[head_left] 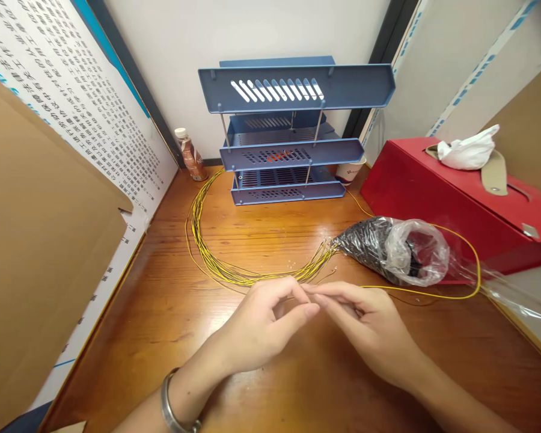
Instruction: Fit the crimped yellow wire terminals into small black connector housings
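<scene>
My left hand (pixel 270 319) and my right hand (pixel 365 331) meet fingertip to fingertip above the table, both pinched closed. A single yellow wire (pixel 433 294) runs from behind my right fingers, loops out to the right and turns back toward the bag. It appears to be held in my right fingertips. Whatever sits between my left thumb and forefinger is too small to make out. Just beyond my hands lies a curved bundle of yellow and dark wires (pixel 198 240). Its near ends reach a clear plastic bag of small black pieces (pixel 369 240), lying on its side with its mouth to the right.
Behind the wires stands a blue tiered desk tray (pixel 297 90). A drink bottle (pixel 190 155) is on its left, a paper cup (pixel 350 171) on its right. The red box (pixel 433 198) bounds the right side; a cardboard panel (pixel 45 240) rises on the left.
</scene>
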Tool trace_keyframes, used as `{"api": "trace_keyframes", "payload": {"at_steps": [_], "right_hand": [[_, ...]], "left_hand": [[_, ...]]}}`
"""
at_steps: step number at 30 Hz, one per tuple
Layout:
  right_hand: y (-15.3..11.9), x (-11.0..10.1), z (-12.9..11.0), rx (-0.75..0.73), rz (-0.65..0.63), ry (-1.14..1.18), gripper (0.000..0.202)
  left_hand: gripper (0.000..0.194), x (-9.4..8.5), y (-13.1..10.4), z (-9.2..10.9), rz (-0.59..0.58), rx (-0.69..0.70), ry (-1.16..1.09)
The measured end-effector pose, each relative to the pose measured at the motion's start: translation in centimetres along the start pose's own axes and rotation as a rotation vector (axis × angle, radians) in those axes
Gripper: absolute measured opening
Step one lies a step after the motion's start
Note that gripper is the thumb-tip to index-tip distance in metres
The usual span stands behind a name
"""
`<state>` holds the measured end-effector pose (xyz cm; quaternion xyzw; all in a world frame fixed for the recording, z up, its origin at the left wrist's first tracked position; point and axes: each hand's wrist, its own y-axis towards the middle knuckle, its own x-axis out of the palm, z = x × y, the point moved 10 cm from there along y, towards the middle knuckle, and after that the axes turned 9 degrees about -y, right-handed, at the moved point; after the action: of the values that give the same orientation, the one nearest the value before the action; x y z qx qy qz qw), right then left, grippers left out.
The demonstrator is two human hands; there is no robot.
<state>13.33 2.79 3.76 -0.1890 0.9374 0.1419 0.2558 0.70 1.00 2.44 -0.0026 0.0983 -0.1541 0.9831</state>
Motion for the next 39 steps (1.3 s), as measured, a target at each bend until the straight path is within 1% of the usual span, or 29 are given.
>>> {"api": "trace_keyframes", "payload": {"at_steps": [2,5,7,10,12,14,16,17,18,19,22,23,25,27,29,31,33,36,39], "right_hand": [[0.1,-1.2,0.7,0.044,0.084,-0.033,0.021],[0.1,-3.5,1.3,0.087,0.249,-0.052,0.020],[0.1,-4.1,1.5,0.095,0.295,0.001,0.018],[0.2,-3.1,1.9,0.103,0.241,0.150,0.020],[0.0,-1.9,2.1,0.114,0.178,0.222,0.028],[-0.2,-1.3,2.2,0.107,0.151,0.257,0.044],[-0.5,-1.4,2.0,0.085,0.158,0.263,0.065],[-0.5,-1.5,1.8,0.063,0.159,0.250,0.072],[-0.5,-1.4,1.5,0.034,0.146,0.223,0.072],[-0.5,-1.3,1.0,-0.006,0.122,0.184,0.067],[-0.3,-0.5,-0.8,-0.165,0.026,0.068,0.033],[-0.2,-0.4,-1.2,-0.203,0.009,0.052,0.024],[-0.1,-0.5,-1.4,-0.228,0.023,0.052,0.014],[0.0,-1.3,-0.8,-0.186,0.094,0.058,0.010],[0.0,-2.4,0.0,-0.129,0.200,0.051,0.008],[-0.1,-3.4,0.5,-0.089,0.297,0.041,0.007],[-0.2,-4.0,0.6,-0.078,0.358,0.034,0.007],[-0.4,-4.1,0.2,-0.092,0.378,0.023,0.009],[-0.5,-3.8,0.0,-0.106,0.365,0.018,0.011]], "left_hand": [[0.026,-0.3,0.0,-0.1,0.015,-0.023,0.004],[0.027,-1.1,0.2,0.0,0.063,-0.045,0.000],[0.027,-1.5,0.3,0.0,0.088,-0.047,-0.010],[0.027,-1.3,0.4,0.0,0.078,-0.033,-0.022],[0.026,-0.9,0.3,0.0,0.053,-0.007,-0.028],[0.025,-0.5,0.1,0.2,0.029,0.029,-0.035],[0.024,-0.2,-0.1,0.6,0.011,0.068,-0.034],[0.023,-0.1,-0.2,0.8,0.002,0.087,-0.029],[0.022,0.0,-0.3,1.0,-0.006,0.107,-0.022],[0.021,0.0,-0.4,1.3,-0.010,0.128,-0.013],[0.015,0.2,-0.5,2.0,-0.022,0.190,0.010],[0.013,0.3,-0.6,2.2,-0.026,0.208,0.013],[0.012,0.3,-0.6,2.5,-0.020,0.235,0.009],[0.013,-0.2,-0.5,2.6,0.038,0.251,-0.020],[0.015,-1.5,-0.4,2.5,0.154,0.236,-0.071],[0.016,-2.9,-0.3,1.9,0.280,0.191,-0.124],[0.019,-3.7,-0.3,1.3,0.361,0.132,-0.153],[0.020,-3.8,0.0,0.5,0.379,0.072,-0.191],[0.019,-3.0,0.3,-0.3,0.320,0.007,-0.248]]}}
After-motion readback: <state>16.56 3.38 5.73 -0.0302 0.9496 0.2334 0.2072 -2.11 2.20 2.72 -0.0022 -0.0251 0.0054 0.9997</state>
